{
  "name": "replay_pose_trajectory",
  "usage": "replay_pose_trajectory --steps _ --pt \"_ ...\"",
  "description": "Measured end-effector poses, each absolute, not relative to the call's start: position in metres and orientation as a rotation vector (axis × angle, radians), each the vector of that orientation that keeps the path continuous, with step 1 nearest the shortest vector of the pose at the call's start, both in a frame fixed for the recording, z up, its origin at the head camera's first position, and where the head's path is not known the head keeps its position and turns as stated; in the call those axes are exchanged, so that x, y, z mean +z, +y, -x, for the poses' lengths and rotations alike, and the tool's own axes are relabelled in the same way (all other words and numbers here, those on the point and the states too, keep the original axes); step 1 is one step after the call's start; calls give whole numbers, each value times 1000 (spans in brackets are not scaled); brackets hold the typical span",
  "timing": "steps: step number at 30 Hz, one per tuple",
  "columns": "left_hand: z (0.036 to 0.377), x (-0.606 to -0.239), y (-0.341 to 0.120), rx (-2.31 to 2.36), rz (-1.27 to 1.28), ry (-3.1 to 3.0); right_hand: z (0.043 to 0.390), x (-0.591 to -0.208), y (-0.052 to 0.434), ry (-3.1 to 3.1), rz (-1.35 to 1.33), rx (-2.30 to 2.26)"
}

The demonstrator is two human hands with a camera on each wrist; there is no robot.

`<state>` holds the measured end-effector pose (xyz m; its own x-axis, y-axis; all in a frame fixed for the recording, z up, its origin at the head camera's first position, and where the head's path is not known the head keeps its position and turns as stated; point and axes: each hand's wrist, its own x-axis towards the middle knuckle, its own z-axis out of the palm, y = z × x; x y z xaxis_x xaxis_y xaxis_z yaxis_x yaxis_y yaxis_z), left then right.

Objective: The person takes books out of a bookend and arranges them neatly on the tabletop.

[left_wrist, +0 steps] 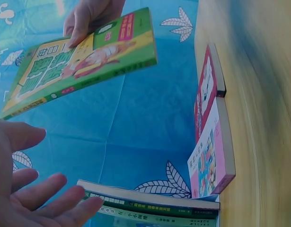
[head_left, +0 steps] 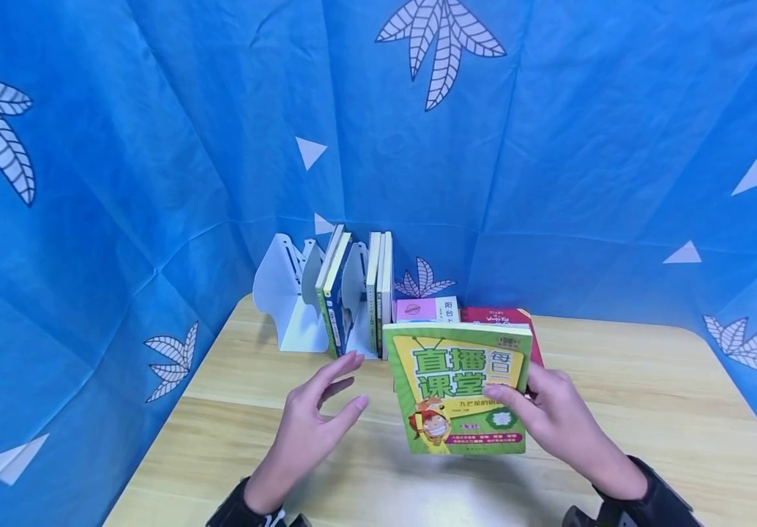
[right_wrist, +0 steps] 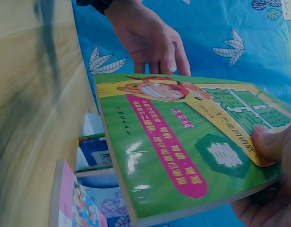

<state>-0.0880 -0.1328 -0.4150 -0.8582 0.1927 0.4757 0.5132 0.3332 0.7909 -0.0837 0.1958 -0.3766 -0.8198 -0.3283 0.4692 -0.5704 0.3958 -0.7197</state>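
My right hand (head_left: 559, 421) grips a green and yellow book (head_left: 460, 391) by its right edge, thumb across the front cover and fingers behind. The cover carries large Chinese characters and a cartoon child in red. In the left wrist view the book (left_wrist: 83, 61) is held up off the table, its spine showing. My left hand (head_left: 315, 424) is to the left of the book, apart from it, thumb and fingers spread with nothing between them. From the right wrist view, the left hand (right_wrist: 150, 40) appears beyond the book's far edge.
A white book rack (head_left: 299, 322) at the back holds several upright books (head_left: 335, 293). Right of it, a pink and white book (head_left: 427, 309) and a red book (head_left: 500, 316) are partly hidden behind the green one. Blue patterned cloth (head_left: 418, 183) surrounds the wooden table (head_left: 233, 410).
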Motion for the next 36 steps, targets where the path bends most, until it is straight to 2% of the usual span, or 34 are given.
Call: replay_pose_trajectory --steps 18,36 --pt "113 -421 -138 -1455 289 -2313 88 -369 207 -2504 -604 1374" --pt "140 -428 -148 -1423 140 -2319 88 -369 225 -2616 -392 1290"
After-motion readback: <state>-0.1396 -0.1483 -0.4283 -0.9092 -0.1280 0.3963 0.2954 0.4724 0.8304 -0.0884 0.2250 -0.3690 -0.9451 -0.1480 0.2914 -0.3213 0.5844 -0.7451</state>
